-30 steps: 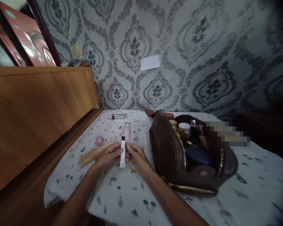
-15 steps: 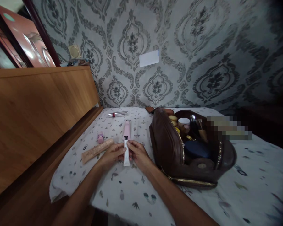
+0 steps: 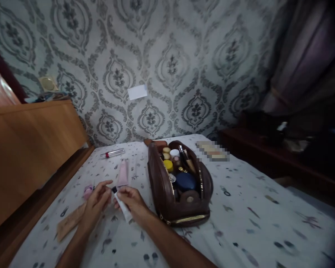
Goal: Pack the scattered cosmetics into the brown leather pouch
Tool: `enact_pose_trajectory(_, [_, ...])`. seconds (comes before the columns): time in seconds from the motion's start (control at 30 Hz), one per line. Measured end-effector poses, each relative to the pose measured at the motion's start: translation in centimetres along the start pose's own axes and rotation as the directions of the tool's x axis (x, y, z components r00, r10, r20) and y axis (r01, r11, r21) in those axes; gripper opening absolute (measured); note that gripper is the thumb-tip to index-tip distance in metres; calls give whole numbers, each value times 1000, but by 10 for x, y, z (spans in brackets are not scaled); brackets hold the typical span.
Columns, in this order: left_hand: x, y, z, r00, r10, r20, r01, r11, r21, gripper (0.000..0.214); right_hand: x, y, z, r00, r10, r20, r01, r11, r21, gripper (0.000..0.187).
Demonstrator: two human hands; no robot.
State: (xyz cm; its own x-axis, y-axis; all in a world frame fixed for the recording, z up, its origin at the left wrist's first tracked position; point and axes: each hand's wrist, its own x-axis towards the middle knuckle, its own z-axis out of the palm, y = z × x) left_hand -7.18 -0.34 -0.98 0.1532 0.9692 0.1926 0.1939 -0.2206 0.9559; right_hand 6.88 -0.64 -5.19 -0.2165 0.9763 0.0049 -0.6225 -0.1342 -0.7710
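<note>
A small white tube [image 3: 125, 210] with a black cap is pinched in my right hand [image 3: 133, 201], its capped end pointing up and left. My left hand [image 3: 97, 199] is just left of the cap, fingers apart and holding nothing. Under and beside my left hand lies a beige tube [image 3: 69, 222], partly covered by it. A small pink bottle [image 3: 88, 190] rests behind my left hand. Beyond the white tube a pink tube [image 3: 123, 173] lies on the patterned sheet, and a silver tube with a red band [image 3: 112, 153] lies farther back.
To the right stands an unzipped brown leather bag [image 3: 159, 186] holding jars, bottles and a dark blue rounded case [image 3: 185, 181]. A blurred-out flat item [image 3: 213, 151] lies behind it. A wooden headboard [image 3: 39, 141] borders the left, and a patterned wall rises behind.
My left hand has let go of the white tube and moved away to its left. My right hand keeps the tube, now tilted. The view has swung to the right.
</note>
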Motion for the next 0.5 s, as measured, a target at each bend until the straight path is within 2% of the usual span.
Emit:
enact_pose_trajectory(0.17, [4, 1, -4, 989, -59, 137, 50, 997, 65, 53, -3, -2, 0, 999, 20, 48, -19, 1000, -16, 54])
enact_pose_trajectory(0.3, [6, 15, -7, 987, -54, 152, 34, 990, 134, 49, -6, -4, 1, 997, 60, 47, -60, 998, -4, 57])
enact_pose_trajectory(0.4, [9, 36, -10, 995, -21, 94, 7, 989, 146, 46, -5, -4, 2, 996, 88, 32, -88, 996, -5, 64])
enact_pose_trajectory(0.5, [15, 61, -14, 998, 63, -27, -58, 986, 153, 44, -1, -4, 0, 991, 131, 20, -132, 990, 40, 76])
